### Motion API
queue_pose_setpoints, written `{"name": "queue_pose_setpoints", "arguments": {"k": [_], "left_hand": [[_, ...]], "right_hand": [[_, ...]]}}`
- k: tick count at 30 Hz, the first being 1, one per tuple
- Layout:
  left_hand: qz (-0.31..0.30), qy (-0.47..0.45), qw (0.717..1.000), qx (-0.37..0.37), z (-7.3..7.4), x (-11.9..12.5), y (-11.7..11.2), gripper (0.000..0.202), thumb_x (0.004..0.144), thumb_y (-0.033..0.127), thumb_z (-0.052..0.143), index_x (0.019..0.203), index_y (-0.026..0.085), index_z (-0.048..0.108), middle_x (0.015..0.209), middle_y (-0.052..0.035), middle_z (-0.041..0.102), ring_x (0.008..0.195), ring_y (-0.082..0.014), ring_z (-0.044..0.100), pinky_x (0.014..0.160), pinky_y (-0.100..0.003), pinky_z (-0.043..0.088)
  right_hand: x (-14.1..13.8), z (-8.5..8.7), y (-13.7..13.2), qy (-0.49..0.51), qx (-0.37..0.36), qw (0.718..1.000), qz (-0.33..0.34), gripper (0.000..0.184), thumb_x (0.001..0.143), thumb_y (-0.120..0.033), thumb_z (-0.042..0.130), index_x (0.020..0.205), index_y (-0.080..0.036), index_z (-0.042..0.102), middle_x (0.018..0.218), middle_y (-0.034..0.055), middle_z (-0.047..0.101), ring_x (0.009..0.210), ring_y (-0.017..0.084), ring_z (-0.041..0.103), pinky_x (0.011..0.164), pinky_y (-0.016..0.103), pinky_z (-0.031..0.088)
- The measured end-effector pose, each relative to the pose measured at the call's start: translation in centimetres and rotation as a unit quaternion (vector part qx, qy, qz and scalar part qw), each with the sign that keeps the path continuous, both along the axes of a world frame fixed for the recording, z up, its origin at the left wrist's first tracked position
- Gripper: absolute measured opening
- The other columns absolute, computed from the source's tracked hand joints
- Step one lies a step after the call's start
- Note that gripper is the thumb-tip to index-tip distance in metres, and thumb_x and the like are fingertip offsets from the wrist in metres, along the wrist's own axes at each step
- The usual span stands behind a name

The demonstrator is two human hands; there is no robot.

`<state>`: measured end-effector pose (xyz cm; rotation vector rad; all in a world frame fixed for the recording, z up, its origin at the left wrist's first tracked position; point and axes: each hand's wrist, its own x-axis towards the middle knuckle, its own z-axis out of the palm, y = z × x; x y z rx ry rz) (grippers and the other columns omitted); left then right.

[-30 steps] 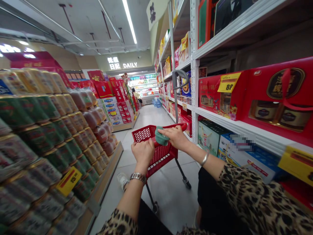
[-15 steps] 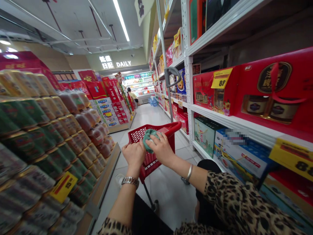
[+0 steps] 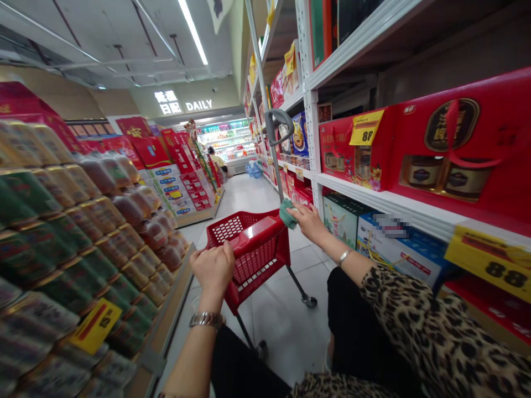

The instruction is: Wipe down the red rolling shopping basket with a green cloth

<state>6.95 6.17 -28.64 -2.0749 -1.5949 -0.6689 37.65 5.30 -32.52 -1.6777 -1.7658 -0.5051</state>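
A small red shopping cart (image 3: 259, 260) with a perforated basket stands before me in the aisle. My left hand (image 3: 213, 266) is wrapped round the left end of its red handlebar (image 3: 254, 233). At the bar's right end my right hand (image 3: 307, 223) grips a green cloth (image 3: 287, 214), which is pressed against the corner of the handle. A grey pole with a loop handle (image 3: 279, 126) rises just behind that corner; where its lower end is fixed is hidden.
Stacked canned drinks (image 3: 70, 237) on a low platform line the left side. White shelves (image 3: 332, 185) with red gift boxes (image 3: 460, 138) run along the right. Farther on are blue bundles (image 3: 254, 169) on the floor and a person (image 3: 216, 160) by the lit fridges.
My right hand has slid the green cloth from the middle of the handlebar to its right end. My left hand keeps hold of the left end. The view has turned slightly right.
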Motion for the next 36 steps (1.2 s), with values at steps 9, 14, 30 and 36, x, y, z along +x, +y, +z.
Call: {"name": "queue_pose_setpoints", "arguments": {"k": [9,14,30,36], "left_hand": [[0.025,-0.016,0.999,-0.017,0.2,0.8,-0.2,0.071,0.099,0.033,0.015,0.080,0.010,0.080,0.081,-0.0184,0.077,0.081,-0.0276,0.072,0.091,-0.043,0.036],[0.034,-0.027,0.998,-0.038,0.3,1.5,-0.5,0.072,0.098,0.032,0.014,0.084,0.009,0.080,0.083,-0.0204,0.076,0.082,-0.0294,0.071,0.088,-0.045,0.035],[-0.074,-0.125,0.989,-0.016,0.9,-1.0,-1.2,0.051,0.097,0.039,0.026,0.086,0.020,0.072,0.099,-0.0124,0.077,0.098,-0.0243,0.068,0.107,-0.042,0.035],[-0.089,-0.217,0.961,-0.145,0.0,-2.2,0.3,0.062,0.096,0.040,0.018,0.076,0.022,0.074,0.098,-0.0118,0.079,0.102,-0.0268,0.069,0.101,-0.042,0.044]], "right_hand": [[-0.4,1.7,0.7,0.014,-0.041,0.999,0.028,0.046,0.091,-0.008,0.054,0.132,-0.024,0.066,0.142,0.0127,0.061,0.129,0.028,0.057,0.112,0.054,0.038],[-6.4,0.0,-0.6,0.000,0.025,0.997,0.068,0.051,0.093,-0.005,0.050,0.137,-0.025,0.064,0.147,0.0151,0.057,0.134,0.030,0.052,0.117,0.056,0.031],[-13.3,-1.2,-2.9,-0.097,0.143,0.973,0.154,0.036,0.098,-0.019,0.058,0.128,-0.035,0.068,0.138,0.0057,0.065,0.133,0.028,0.054,0.115,0.057,0.033],[-9.4,-0.5,-3.1,-0.052,0.084,0.987,0.130,0.042,0.096,-0.009,0.053,0.128,-0.031,0.069,0.139,0.0088,0.064,0.132,0.028,0.055,0.113,0.053,0.033]]}}
